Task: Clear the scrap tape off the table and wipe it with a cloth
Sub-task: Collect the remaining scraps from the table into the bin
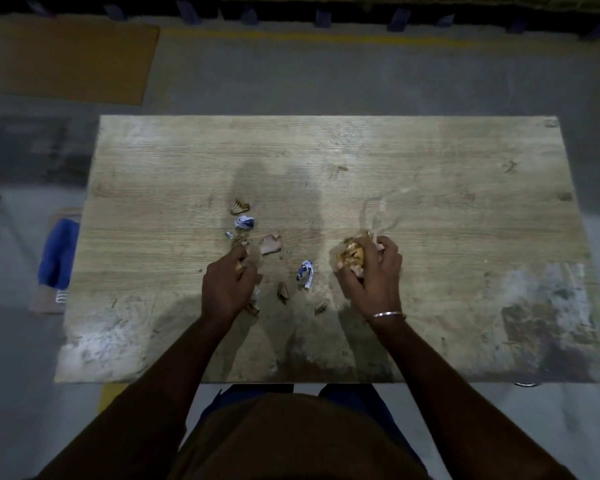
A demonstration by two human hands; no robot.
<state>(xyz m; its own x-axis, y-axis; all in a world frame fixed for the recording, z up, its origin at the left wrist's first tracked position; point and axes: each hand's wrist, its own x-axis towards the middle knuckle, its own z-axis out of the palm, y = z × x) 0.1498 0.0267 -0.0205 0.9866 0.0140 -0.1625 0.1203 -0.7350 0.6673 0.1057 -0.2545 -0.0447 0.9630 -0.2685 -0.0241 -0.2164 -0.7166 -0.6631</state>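
Brown tape scraps (pixel 282 292) sit between the hands, nearer the left hand (pixel 227 284), which pinches a scrap, while the right hand (pixel 374 271) grips a tape wad (pixel 351 255).

scrap tape (pixel 242 222): crumpled brown and white-blue bits, scattered mid-frame | brown wad (pixel 352 256): bunched, centre-right | table (pixel 430 174): worn wood, smudged | cloth (pixel 58 251): blue, left edge

A single head-worn camera looks steeply down from above the near edge of a worn wooden desk (pixel 430 161), fairly close.
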